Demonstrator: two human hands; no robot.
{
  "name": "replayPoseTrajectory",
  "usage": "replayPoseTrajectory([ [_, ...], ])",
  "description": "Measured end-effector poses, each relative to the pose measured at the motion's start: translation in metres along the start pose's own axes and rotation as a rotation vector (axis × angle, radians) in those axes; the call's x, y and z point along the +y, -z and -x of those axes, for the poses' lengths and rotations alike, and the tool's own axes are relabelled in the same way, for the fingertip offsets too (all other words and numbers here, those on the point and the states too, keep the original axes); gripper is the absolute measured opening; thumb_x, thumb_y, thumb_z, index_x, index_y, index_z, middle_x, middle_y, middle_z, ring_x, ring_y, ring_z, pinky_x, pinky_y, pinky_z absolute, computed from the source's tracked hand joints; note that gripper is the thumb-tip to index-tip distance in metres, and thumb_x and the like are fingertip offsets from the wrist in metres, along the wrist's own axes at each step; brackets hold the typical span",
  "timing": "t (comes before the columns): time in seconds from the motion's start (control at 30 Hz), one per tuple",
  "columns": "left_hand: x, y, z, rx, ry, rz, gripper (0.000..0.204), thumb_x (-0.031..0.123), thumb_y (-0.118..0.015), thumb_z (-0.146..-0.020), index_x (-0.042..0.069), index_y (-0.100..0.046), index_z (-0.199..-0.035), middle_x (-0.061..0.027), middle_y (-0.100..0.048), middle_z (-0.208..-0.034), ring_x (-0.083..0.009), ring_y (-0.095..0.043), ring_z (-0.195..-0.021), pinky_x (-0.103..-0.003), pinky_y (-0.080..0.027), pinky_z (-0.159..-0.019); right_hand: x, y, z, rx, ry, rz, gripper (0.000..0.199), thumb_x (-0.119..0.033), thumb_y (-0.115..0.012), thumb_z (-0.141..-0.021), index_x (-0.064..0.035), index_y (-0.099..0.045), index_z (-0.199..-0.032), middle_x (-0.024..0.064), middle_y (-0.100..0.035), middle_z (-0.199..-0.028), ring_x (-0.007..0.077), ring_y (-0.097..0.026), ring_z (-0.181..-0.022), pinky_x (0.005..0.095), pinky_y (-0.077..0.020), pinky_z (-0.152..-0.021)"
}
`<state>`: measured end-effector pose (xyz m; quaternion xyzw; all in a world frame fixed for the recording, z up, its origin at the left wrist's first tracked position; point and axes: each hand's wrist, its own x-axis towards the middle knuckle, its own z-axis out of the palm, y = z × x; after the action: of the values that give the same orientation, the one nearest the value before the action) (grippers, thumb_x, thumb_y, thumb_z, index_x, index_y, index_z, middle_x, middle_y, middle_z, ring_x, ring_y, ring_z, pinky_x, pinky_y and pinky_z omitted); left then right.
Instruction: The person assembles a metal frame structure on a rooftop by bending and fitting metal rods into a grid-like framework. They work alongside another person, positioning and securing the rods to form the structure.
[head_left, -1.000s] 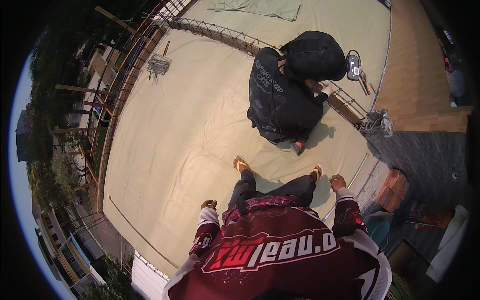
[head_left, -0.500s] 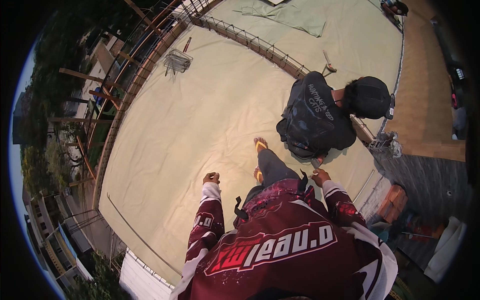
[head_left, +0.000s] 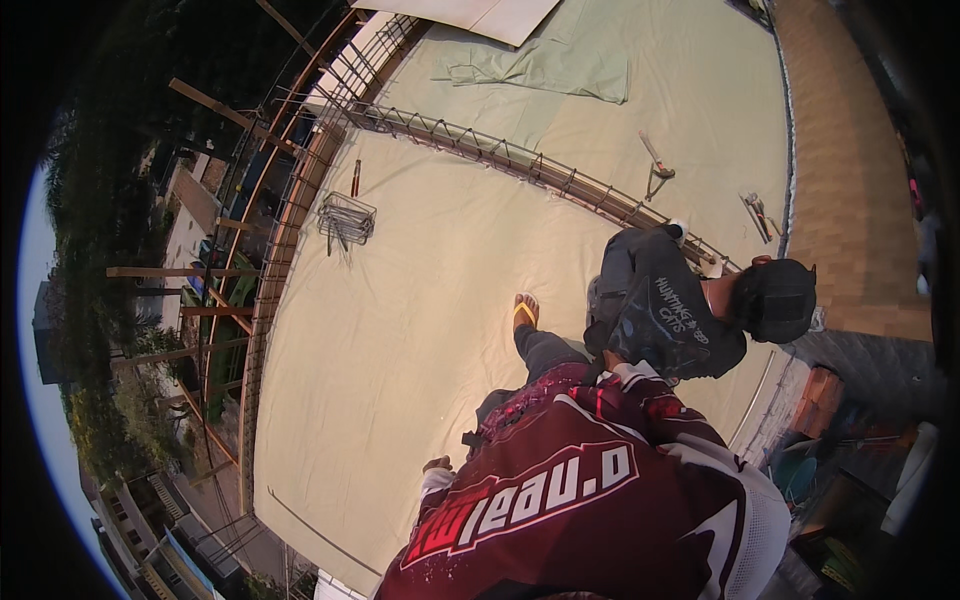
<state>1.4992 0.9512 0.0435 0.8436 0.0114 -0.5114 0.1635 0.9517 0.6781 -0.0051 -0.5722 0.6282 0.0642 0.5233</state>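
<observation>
since 0.5 s ago the view swings left, the crouching co-worker [head_left: 670,320] now at right. left hand [head_left: 436,466] hangs bare, whether clenched i cannot tell; right hand hidden. nearest, the pale sheet [head_left: 400,360] underfoot looks soft, light; take it by an edge.

The left hand [head_left: 436,465] hangs low beside the person's hip, above the sheeted floor [head_left: 400,330]. Ahead of it and rightward a foot in a sandal [head_left: 524,311] stands on the floor. Further right a co-worker [head_left: 665,315] crouches. Beyond them the rebar beam cage [head_left: 520,165] crosses the floor; a stack of stirrups [head_left: 345,220] lies far ahead-left. The right hand is probably hidden behind the sleeve.
</observation>
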Motion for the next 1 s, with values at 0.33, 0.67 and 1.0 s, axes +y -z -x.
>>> replayPoseTrajectory([
  [0.33,0.369,-0.043,-0.048,-0.052,-0.19,-0.175,0.027,0.02,-0.069,-0.094,-0.001,-0.066,-0.112,-0.016,-0.07,-0.087,-0.0279,-0.067,-0.063,-0.043,-0.054,-0.052,-0.19,0.228,-0.124,0.383,-0.123,-0.106,0.037,-0.023,-0.065,-0.088,-0.009,-0.063,-0.122,0.022,-0.07,-0.111,0.0424,-0.066,-0.107,0.0486,-0.0526,-0.092],
  [0.67,0.775,-0.159,-0.185,-0.334,-0.467,-0.412,0.038,0.03,-0.068,-0.097,0.001,-0.062,-0.12,-0.0128,-0.068,-0.092,-0.0247,-0.067,-0.069,-0.039,-0.052,-0.053,-0.187,0.245,-0.183,0.667,-0.584,-0.431,0.035,-0.022,-0.068,-0.087,-0.0108,-0.067,-0.121,0.0211,-0.069,-0.111,0.0395,-0.066,-0.107,0.0448,-0.0534,-0.09],
  [1.0,1.154,-0.272,-0.183,-0.379,-0.724,-0.63,0.034,0.03,-0.071,-0.094,0.004,-0.063,-0.115,-0.009,-0.068,-0.087,-0.0206,-0.063,-0.064,-0.036,-0.05,-0.053,-0.324,0.175,-0.195,0.579,-0.948,-0.88,0.048,-0.04,-0.067,-0.089,-0.0069,-0.066,-0.124,0.0199,-0.064,-0.131,0.0363,-0.061,-0.123,0.0432,-0.0491,-0.104],
])
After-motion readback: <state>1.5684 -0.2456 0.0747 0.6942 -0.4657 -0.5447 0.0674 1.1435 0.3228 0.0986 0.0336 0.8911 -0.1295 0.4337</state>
